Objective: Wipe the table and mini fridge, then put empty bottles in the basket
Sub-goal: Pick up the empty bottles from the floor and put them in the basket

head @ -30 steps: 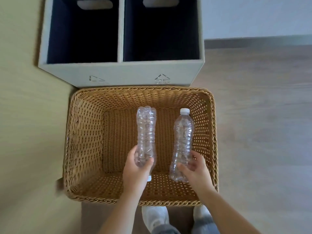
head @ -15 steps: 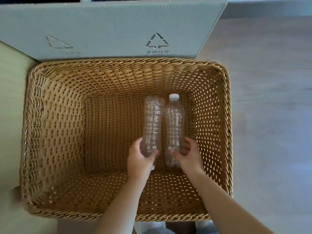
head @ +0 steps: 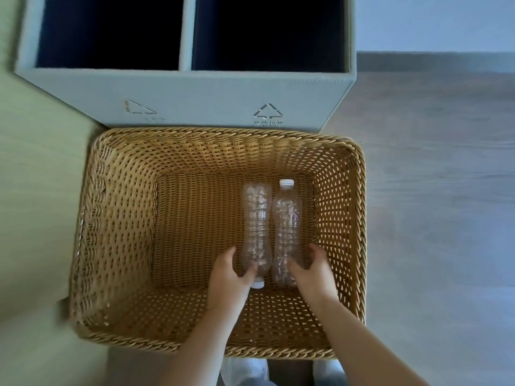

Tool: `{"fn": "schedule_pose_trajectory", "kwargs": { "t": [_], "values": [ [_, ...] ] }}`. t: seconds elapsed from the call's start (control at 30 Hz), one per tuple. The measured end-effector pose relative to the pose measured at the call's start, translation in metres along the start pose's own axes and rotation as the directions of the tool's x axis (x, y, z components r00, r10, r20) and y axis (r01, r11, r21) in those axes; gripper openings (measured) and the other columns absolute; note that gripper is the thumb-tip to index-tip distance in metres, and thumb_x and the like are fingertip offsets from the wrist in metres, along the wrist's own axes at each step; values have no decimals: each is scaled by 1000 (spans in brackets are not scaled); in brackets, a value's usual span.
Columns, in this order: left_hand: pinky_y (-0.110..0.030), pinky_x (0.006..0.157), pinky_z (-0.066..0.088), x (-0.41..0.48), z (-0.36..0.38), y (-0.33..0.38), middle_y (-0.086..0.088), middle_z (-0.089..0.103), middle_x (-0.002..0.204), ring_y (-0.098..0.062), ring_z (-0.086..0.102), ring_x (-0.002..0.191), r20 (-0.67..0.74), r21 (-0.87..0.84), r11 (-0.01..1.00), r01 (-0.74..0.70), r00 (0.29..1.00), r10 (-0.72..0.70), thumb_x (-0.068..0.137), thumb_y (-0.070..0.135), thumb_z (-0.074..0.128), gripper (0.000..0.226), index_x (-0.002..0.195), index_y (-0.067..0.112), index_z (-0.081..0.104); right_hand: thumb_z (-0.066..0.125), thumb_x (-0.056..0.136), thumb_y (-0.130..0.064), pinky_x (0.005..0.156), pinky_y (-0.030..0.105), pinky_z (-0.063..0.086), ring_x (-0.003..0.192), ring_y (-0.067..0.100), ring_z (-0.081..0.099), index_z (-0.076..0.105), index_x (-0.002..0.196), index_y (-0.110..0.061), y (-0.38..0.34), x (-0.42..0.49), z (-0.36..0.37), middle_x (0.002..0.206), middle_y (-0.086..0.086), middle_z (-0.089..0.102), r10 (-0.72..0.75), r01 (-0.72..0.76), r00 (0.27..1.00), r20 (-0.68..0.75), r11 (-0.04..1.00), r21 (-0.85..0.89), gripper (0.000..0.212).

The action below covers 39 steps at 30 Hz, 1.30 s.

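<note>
Two clear empty plastic bottles lie side by side on the floor of a woven wicker basket [head: 117, 218]. The left bottle [head: 256, 224] points its white cap toward me; the right bottle [head: 287, 221] has its white cap at the far end. My left hand [head: 227, 277] wraps the near end of the left bottle, thumb over it. My right hand [head: 313, 270] curls around the near end of the right bottle. Both hands are down inside the basket.
A grey two-compartment recycling bin [head: 195, 96] with dark insides stands right behind the basket. A pale green surface [head: 36, 190] runs along the left. Grey wood-look floor [head: 440, 190] lies to the right. My white shoes [head: 245, 371] show below the basket.
Both bottles went from held above the basket to lying together on its bottom. My hands came down with them and stay around their near ends.
</note>
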State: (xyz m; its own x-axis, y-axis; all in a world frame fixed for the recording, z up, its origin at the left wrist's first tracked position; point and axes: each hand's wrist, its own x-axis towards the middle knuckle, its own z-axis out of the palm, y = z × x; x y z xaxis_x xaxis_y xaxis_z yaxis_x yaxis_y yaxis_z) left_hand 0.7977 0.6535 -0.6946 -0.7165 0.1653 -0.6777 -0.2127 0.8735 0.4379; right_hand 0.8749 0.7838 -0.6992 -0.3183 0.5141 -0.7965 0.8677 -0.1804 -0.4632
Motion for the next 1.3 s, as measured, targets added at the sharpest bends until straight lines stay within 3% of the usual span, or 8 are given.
{"fn": "schedule_pose_trajectory", "kwargs": {
  "t": [0.1, 0.27, 0.4, 0.53, 0.67, 0.83, 1.17, 1.3],
  "values": [
    [-26, 100, 31, -30, -26, 14, -5, 47, 137, -18, 41, 126, -110, 31, 994, -108, 988, 111, 84, 34, 61, 55, 132, 12, 45, 60, 86, -28, 78, 15, 38, 93, 4, 44, 30, 138, -20, -20, -33, -14, 133, 1, 45, -124, 123, 992, -7, 990, -68, 61],
    [-28, 98, 35, -92, -81, 57, -7, 57, 126, -20, 48, 120, -280, 99, 968, -231, 927, 250, 85, 28, 61, 42, 122, 9, 56, 58, 87, -29, 87, 17, 31, 104, 2, 39, 37, 134, -22, -68, -104, -45, 131, -3, 45, -388, 364, 920, -56, 899, -241, 52],
    [-36, 91, 43, -150, -131, 93, -13, 65, 112, -27, 58, 108, -346, 207, 925, -320, 860, 375, 80, 17, 68, 33, 110, 1, 64, 56, 87, -27, 107, 38, 27, 121, 18, 43, 46, 130, -17, -110, -168, -80, 131, 1, 49, -581, 497, 813, -32, 723, -480, 45],
    [-40, 84, 47, -213, -182, 129, -13, 68, 103, -30, 63, 97, -413, 315, 876, -366, 778, 474, 79, 19, 69, 28, 101, 1, 68, 52, 89, -29, 111, 47, 12, 131, 22, 35, 47, 131, -17, -148, -231, -120, 137, 2, 45, -676, 543, 736, 44, 550, -634, 44],
    [-41, 81, 50, -276, -227, 165, -11, 68, 103, -29, 63, 96, -445, 380, 840, -387, 720, 533, 83, 32, 47, 40, 100, 2, 68, 67, 80, -19, 103, 55, 29, 119, 31, 50, 60, 118, -9, -186, -299, -160, 122, 10, 59, -781, 598, 624, 34, 449, -664, 40],
    [-42, 77, 50, -357, -266, 197, -10, 68, 103, -30, 64, 94, -483, 416, 825, -382, 676, 557, 81, 34, 46, 41, 98, 4, 69, 73, 74, -14, 91, 58, 44, 106, 34, 59, 65, 109, -6, -214, -382, -204, 113, 12, 64, -868, 680, 496, -13, 397, -616, 37],
    [-42, 79, 50, -498, -308, 218, -11, 67, 104, -30, 62, 96, -506, 425, 818, -388, 647, 570, 83, 33, 46, 41, 101, 3, 68, 70, 78, -15, 90, 60, 43, 105, 33, 59, 64, 111, -7, -212, -520, -276, 114, 12, 63, -892, 721, 445, -77, 408, -560, 35],
    [-43, 79, 50, -537, -321, 217, -13, 67, 106, -31, 62, 97, -481, 456, 795, -401, 641, 599, 77, 21, 72, 33, 103, 2, 67, 72, 76, -15, 92, 60, 42, 107, 34, 58, 66, 109, -8, -213, -559, -300, 112, 12, 65, -911, 715, 405, -78, 369, -594, 34]
  ]
}}
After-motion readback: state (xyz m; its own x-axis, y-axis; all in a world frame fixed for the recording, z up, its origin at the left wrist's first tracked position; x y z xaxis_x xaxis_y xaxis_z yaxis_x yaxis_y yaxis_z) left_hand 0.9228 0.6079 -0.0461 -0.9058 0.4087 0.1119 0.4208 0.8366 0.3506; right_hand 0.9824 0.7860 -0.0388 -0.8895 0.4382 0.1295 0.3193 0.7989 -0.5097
